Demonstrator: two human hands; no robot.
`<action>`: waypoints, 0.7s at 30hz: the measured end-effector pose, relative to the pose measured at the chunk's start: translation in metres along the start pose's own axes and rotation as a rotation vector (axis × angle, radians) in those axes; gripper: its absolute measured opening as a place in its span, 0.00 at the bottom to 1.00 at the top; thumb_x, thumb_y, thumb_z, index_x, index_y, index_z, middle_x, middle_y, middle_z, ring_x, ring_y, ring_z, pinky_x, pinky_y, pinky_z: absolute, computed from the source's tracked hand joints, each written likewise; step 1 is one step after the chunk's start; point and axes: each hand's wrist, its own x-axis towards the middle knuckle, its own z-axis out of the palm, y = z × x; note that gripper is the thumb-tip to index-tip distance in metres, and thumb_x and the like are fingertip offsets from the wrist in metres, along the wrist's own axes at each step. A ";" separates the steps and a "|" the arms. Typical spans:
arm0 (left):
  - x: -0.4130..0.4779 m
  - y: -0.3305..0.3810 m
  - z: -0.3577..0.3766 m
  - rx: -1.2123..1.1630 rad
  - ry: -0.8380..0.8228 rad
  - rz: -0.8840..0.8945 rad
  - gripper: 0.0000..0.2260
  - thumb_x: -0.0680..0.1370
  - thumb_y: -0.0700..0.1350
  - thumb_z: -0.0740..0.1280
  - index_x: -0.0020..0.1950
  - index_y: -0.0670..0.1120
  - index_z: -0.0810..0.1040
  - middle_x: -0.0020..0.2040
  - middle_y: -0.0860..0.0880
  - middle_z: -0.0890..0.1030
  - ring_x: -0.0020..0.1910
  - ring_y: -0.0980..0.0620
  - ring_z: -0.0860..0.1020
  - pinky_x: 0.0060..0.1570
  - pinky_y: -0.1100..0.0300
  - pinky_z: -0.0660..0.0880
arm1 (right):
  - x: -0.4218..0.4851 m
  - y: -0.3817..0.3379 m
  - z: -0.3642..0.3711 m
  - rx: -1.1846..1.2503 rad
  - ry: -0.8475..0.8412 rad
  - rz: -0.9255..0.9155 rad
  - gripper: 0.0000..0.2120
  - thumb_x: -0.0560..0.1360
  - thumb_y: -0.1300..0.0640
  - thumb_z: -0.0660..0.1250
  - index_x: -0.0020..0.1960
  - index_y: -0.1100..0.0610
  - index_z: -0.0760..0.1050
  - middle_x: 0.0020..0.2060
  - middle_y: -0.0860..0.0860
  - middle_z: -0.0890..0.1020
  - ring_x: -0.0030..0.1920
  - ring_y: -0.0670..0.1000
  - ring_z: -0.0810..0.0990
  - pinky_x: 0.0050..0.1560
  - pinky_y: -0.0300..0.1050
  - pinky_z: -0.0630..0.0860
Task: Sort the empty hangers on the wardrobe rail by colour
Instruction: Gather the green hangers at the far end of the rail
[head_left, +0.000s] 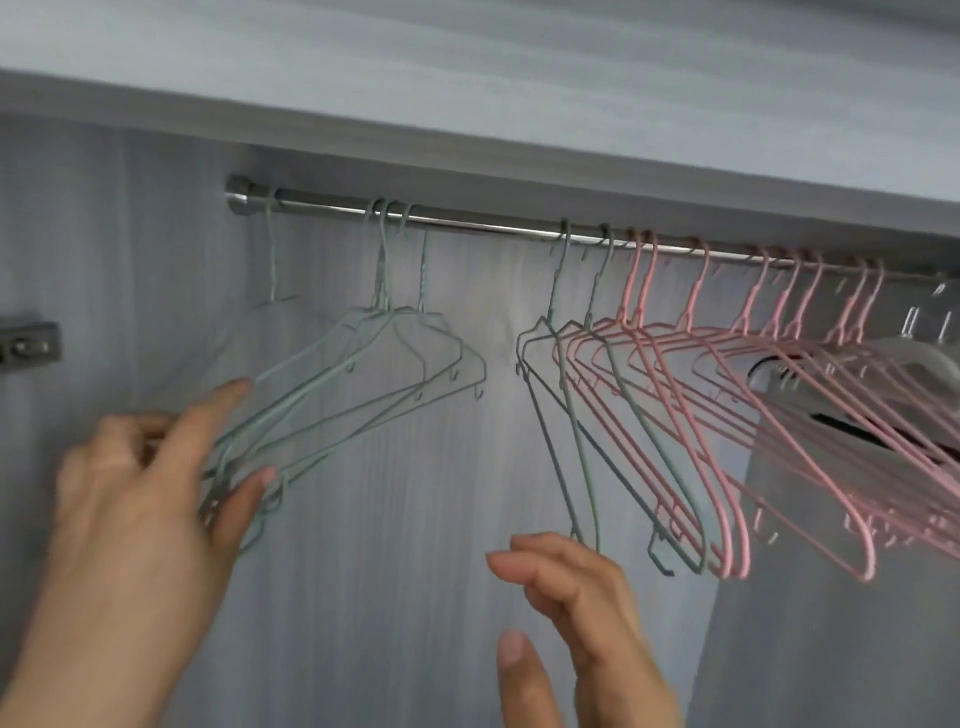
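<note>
A chrome wardrobe rail (493, 224) runs from upper left down to the right. Three green hangers (395, 358) hang together left of centre, and another green hook (271, 249) sits near the rail's left end. Two more green hangers (566, 395) hang at the middle, right beside several pink hangers (779, 384) that fill the right part of the rail. My left hand (150, 499) holds the lower left ends of the three green hangers between thumb and fingers. My right hand (576, 618) hovers just below the two middle green hangers with relaxed fingers, holding nothing.
The grey wardrobe back panel (405, 519) lies behind everything and a shelf (519, 104) sits close above the rail. A metal bracket (28, 343) is fixed at the left wall. A clear hanger and a pale object (852, 395) sit at the far right behind the pink hangers.
</note>
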 end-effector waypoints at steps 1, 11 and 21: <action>-0.001 0.000 0.001 0.028 0.012 0.029 0.20 0.70 0.51 0.65 0.61 0.58 0.68 0.52 0.39 0.74 0.50 0.35 0.71 0.52 0.40 0.72 | -0.003 0.001 0.007 0.007 -0.044 0.023 0.19 0.61 0.52 0.59 0.45 0.32 0.75 0.51 0.34 0.75 0.50 0.34 0.76 0.51 0.26 0.72; 0.007 -0.002 -0.009 0.053 0.135 -0.022 0.18 0.66 0.32 0.71 0.55 0.43 0.79 0.51 0.35 0.74 0.48 0.34 0.73 0.52 0.45 0.70 | 0.025 0.007 0.064 0.400 -0.439 0.395 0.17 0.75 0.65 0.62 0.58 0.48 0.69 0.55 0.43 0.76 0.52 0.34 0.76 0.52 0.25 0.71; -0.003 -0.006 -0.001 0.053 0.035 -0.040 0.15 0.64 0.37 0.76 0.49 0.46 0.82 0.55 0.37 0.74 0.50 0.35 0.71 0.51 0.52 0.69 | 0.084 0.005 0.128 0.415 -0.434 0.494 0.26 0.77 0.60 0.59 0.72 0.58 0.54 0.66 0.52 0.70 0.53 0.42 0.71 0.49 0.26 0.67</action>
